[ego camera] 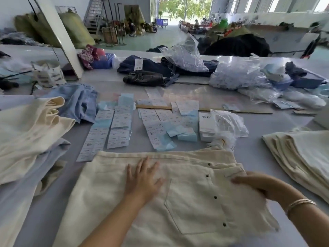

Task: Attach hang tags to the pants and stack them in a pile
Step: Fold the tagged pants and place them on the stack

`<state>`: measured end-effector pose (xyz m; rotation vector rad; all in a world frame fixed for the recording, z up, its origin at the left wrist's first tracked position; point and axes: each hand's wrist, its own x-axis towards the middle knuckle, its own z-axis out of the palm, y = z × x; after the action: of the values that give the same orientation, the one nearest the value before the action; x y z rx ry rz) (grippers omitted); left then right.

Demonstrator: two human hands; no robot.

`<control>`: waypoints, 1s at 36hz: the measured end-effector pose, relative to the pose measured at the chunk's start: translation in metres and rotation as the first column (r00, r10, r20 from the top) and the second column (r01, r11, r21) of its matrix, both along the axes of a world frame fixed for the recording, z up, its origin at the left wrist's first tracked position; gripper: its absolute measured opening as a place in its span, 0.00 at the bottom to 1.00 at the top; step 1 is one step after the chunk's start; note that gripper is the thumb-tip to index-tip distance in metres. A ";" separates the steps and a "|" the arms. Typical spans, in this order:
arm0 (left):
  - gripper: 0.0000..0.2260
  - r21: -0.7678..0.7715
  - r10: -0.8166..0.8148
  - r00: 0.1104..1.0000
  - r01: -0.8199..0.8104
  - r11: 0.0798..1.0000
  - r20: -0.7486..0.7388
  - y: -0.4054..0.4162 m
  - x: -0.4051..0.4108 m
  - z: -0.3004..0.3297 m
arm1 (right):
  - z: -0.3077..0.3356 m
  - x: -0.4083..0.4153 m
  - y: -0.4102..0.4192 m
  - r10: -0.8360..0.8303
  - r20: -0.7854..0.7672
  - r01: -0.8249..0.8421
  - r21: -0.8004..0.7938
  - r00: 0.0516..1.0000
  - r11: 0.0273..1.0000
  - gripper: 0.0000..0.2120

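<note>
Cream pants lie flat on the grey table right in front of me, back pocket and dark buttons facing up. My left hand rests flat on them with fingers spread, just below the waistband. My right hand grips the pants' right edge, fingers curled around the fabric; this part is motion-blurred. Rows of white and light-blue hang tags are laid out beyond the pants. A neat pile of folded cream pants sits at the right.
A loose heap of cream and pale-blue pants fills the left side. Plastic bags of fasteners and bigger bags lie behind the tags, with dark jeans farther back. A wooden ruler crosses the table.
</note>
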<state>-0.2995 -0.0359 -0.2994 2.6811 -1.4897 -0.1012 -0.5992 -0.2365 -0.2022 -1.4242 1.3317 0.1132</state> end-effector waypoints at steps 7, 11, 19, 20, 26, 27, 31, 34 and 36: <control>0.28 -0.106 -0.041 0.994 0.030 0.994 -0.099 -0.002 -0.007 0.010 | 0.058 0.070 0.062 0.254 0.388 -0.202 -0.171 0.886 0.964 0.23; 0.09 -0.486 -0.208 0.524 -0.475 0.733 -0.826 0.002 -0.027 0.047 | 0.043 0.132 0.114 0.418 0.097 -0.335 -0.450 0.903 0.828 0.38; 0.10 -0.307 -0.288 0.163 -0.753 0.582 -0.944 0.033 -0.059 0.034 | -0.029 0.171 0.169 0.198 0.171 -0.095 -0.477 0.965 0.874 0.19; 0.08 -0.340 -0.260 0.225 -0.723 0.601 -0.939 0.034 -0.058 0.033 | -0.033 0.170 0.168 0.173 0.206 -0.064 -0.450 0.963 0.891 0.19; 0.24 -0.348 -0.365 0.140 -0.720 0.600 -0.921 0.040 -0.056 0.028 | -0.038 0.160 0.160 0.007 0.480 0.110 -0.215 0.878 0.970 0.17; 0.28 -0.318 -0.377 0.093 -0.740 0.593 -0.921 0.041 -0.055 0.027 | -0.040 0.160 0.160 -0.005 0.499 0.126 -0.209 0.867 0.970 0.16; 0.29 -0.302 -0.318 0.129 -0.751 0.587 -0.939 0.042 -0.055 0.027 | -0.045 0.160 0.159 -0.045 0.522 0.184 -0.217 0.852 0.959 0.14; 0.20 -0.320 -0.240 0.220 -0.764 0.560 -0.946 0.039 -0.059 0.030 | -0.044 0.157 0.158 -0.061 0.515 0.205 -0.228 0.855 0.952 0.12; 0.12 -0.331 -0.197 0.266 -0.784 0.526 -0.944 0.039 -0.062 0.033 | -0.042 0.156 0.157 -0.106 0.537 0.241 -0.188 0.837 0.952 0.12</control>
<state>-0.3617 0.0026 -0.2667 1.4658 -0.2804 -0.6640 -0.4429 -0.0791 -0.2445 -1.3953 1.0290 -0.5523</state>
